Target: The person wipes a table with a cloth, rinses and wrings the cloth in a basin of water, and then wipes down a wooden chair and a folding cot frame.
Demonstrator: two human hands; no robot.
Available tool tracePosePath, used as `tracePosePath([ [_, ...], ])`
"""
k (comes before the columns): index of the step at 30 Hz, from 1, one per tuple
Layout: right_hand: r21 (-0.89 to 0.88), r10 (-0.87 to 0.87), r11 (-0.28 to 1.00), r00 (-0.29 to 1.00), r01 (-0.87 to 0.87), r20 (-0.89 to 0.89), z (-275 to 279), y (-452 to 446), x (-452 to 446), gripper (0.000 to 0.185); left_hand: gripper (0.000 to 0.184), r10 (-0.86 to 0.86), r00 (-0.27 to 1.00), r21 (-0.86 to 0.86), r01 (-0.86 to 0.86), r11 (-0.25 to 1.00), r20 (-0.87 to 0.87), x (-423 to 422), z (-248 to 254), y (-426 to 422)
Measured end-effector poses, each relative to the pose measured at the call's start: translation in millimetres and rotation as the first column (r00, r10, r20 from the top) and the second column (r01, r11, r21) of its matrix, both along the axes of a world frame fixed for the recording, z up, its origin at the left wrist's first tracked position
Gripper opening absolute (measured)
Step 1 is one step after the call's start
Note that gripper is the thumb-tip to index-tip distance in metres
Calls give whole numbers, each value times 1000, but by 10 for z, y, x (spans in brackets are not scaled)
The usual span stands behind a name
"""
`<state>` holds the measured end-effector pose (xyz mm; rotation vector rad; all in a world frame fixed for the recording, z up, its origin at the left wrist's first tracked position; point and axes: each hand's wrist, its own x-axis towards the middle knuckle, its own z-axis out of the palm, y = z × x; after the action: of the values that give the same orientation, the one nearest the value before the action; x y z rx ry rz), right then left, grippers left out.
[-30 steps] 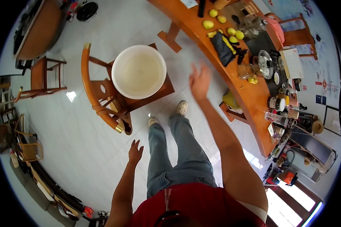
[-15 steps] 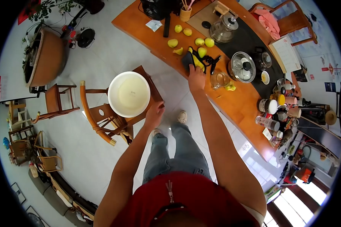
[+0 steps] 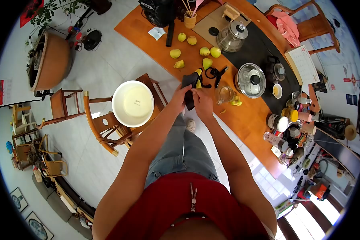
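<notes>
A pale tiled floor (image 3: 80, 144) spreads across the room, with a curved wooden table (image 3: 248, 120) along the right. In the head view, a large clay planter (image 3: 54, 62) stands at the upper left, and a wooden chair (image 3: 102, 126) is nearer. A white basin (image 3: 118, 105) rests on this chair's seat, to the left of both arms.

The hands are together at the near edge of the table, in front of the body. Between them is a dark cloth (image 3: 190, 102), upright and narrow as seen from above. The left hand (image 3: 181, 96) grips its left side, fingers closed on it. The right hand (image 3: 203, 103) has its fingers curled in at the right side, pinching the edge. What the cloth is exactly, I cannot tell. A yellow piece (image 3: 199, 72) shows just beyond its top; whether the two are joined is unclear. Black straps (image 3: 218, 76) lie on the table just to the right of that.

Farther up the table are several yellow-green fruits (image 3: 207, 63), lying loose, one of them apparently cut. A glass jug (image 3: 226, 94) stands near the right hand, with peel (image 3: 237, 101) beside it. Beyond are a glass kettle (image 3: 231, 37), a lidded pot (image 3: 244, 86), a dark teapot (image 3: 275, 70) and a small white bowl (image 3: 277, 91) with something yellow in it. Jars (image 3: 282, 123) and a clear bottle (image 3: 273, 139) crowd the right end.
</notes>
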<state>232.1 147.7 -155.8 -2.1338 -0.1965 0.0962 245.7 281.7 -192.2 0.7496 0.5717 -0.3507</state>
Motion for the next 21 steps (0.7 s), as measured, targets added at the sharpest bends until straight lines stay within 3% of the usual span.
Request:
tracePosePath([
  [3,-69,-105,992,994,108,37,334,97,301,40,44,90,993,-221,-106,969,-82,-113,13,182],
  [6,-290,127,957,915,-11,384,164,307,835,54,48,159,979,-289,-190,938,-127,-281,4,513],
  [9,-583,475,782,815,-219,331,69,573,1196,61,49,245,948,-246,-292,924,-204,-411,13,958],
  [12,-740,664,623,671,-253,330,-338,719,1563,45,50,330,927,-103,-351,931,-177,-353,272,1346],
  [15,-782,598,494,801,-381,-13,-441,749,1924,38,49,402,915,26,-401,916,-26,-207,267,1730],
  [18,-792,474,541,881,-284,8,-286,596,2113,32,44,449,890,187,-456,870,80,99,347,1948],
  [21,-830,442,549,877,-97,190,-516,408,2200,30,37,513,851,287,-522,803,113,467,424,1983],
])
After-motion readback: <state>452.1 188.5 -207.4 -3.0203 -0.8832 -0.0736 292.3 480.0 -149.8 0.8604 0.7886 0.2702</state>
